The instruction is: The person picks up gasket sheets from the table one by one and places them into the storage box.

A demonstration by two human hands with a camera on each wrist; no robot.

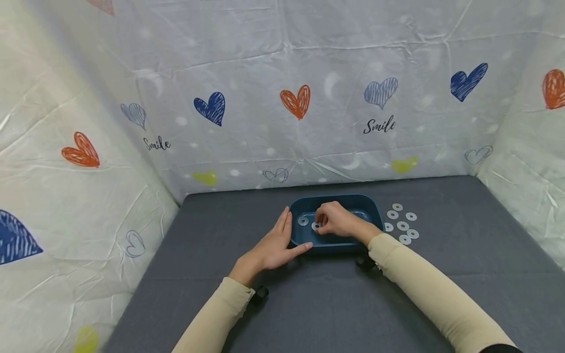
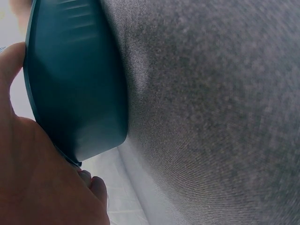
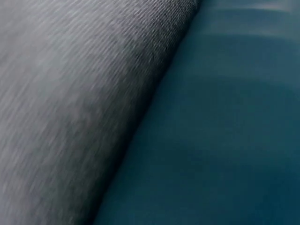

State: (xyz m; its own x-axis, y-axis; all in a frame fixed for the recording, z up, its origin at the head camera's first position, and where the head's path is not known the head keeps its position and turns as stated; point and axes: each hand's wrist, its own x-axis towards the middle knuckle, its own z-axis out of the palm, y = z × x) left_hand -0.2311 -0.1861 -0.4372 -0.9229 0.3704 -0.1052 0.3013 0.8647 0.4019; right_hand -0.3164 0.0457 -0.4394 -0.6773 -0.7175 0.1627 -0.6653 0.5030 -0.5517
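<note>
A dark teal rectangular tray (image 1: 337, 249) sits on the grey table. My left hand (image 1: 275, 245) lies against its left end, fingers straight along the outside and thumb at the near rim. In the left wrist view, the thumb touches the rim of the tray (image 2: 77, 89). My right hand (image 1: 337, 219) reaches inside over the right wall, fingers curled, pinching a flat silver washer (image 1: 315, 225) low in the tray. Another washer (image 1: 302, 221) lies on the tray floor to the left. The right wrist view shows the tray wall (image 3: 225, 140) but not the hand.
Several loose washers (image 1: 402, 226) lie on the table just right of the tray, some touching or overlapping. Grey cloth (image 1: 309, 304) covers the table. A white curtain (image 1: 251, 59) printed with hearts stands behind the table and along both sides.
</note>
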